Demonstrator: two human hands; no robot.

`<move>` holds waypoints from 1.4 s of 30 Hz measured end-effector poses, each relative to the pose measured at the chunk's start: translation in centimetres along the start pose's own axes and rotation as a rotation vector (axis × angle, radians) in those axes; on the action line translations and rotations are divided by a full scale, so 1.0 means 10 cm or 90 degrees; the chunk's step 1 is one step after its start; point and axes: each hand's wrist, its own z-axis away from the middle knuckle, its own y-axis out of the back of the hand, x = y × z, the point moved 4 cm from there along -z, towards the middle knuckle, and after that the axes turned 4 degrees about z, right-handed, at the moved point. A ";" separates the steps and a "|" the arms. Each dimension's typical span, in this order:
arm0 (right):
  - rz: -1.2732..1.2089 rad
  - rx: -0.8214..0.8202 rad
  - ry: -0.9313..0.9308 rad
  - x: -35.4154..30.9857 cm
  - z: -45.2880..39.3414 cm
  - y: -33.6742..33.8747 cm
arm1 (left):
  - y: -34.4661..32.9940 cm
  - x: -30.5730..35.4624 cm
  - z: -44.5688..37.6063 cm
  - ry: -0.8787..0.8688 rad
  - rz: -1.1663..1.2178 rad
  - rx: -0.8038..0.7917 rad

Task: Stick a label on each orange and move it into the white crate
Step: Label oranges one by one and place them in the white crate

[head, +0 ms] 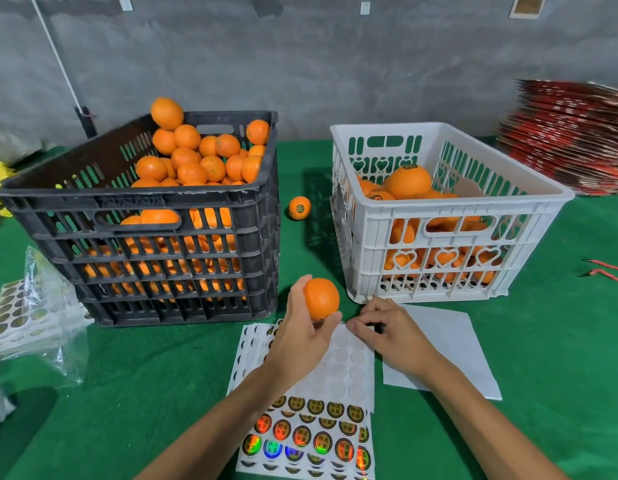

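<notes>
Broadly, a green felt-covered desk (560, 341) carries everything. On its left stands a slatted black plastic crate (155, 251), heaped with smooth round oranges (196, 157) above its rim; on the right, a white plastic crate (449, 237) with heart-shaped cut-outs is partly filled with fruit. An open strip of felt runs between the two crates, where one labelled loose orange (299, 208) lies apart from both. In front of the crates lies a white sticker sheet (311, 434), its far rows peeled bare, its near rows bearing shiny round holographic labels. A blank white backing sheet (453, 344) lies just beside it on the right, touching the white crate's foot.

The left hand (300, 337) curls fingers and thumb round a dimpled unlabelled orange (321, 298), held above the sticker sheet's far edge, near the white crate's front corner. The right hand (387, 332), fingers bent and pinched together, works at the sheet's top edge; whether it holds a label cannot be told. A clear plastic bag of sticker sheets (33, 313) lies at the far left.
</notes>
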 end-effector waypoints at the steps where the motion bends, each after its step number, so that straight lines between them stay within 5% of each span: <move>1: -0.019 0.001 -0.019 0.01 -0.01 -0.01 | 0.00 0.00 0.00 -0.002 -0.005 -0.002; 10: -0.138 0.035 -0.182 0.05 -0.07 -0.06 | -0.01 0.00 0.00 0.004 -0.025 -0.009; 14: -0.156 0.173 -0.206 -0.02 -0.07 0.00 | -0.02 0.02 0.01 0.012 -0.051 -0.015; 18: -0.041 0.314 -0.091 -0.30 -0.06 0.07 | -0.05 0.05 0.00 -0.007 -0.074 -0.020; 25: 0.079 0.203 0.126 -0.72 -0.04 0.01 | 0.16 0.15 -0.15 0.020 0.194 0.029; 32: 0.351 0.288 0.283 -1.35 -0.44 0.41 | 0.55 0.94 -0.65 -0.057 0.236 0.115; 38: 0.478 0.463 0.207 -1.72 -0.94 1.23 | 0.44 1.95 -1.34 -0.154 0.168 0.150; 42: 0.533 0.488 0.077 -1.71 -1.10 1.62 | 0.20 2.39 -1.67 -0.176 0.061 0.051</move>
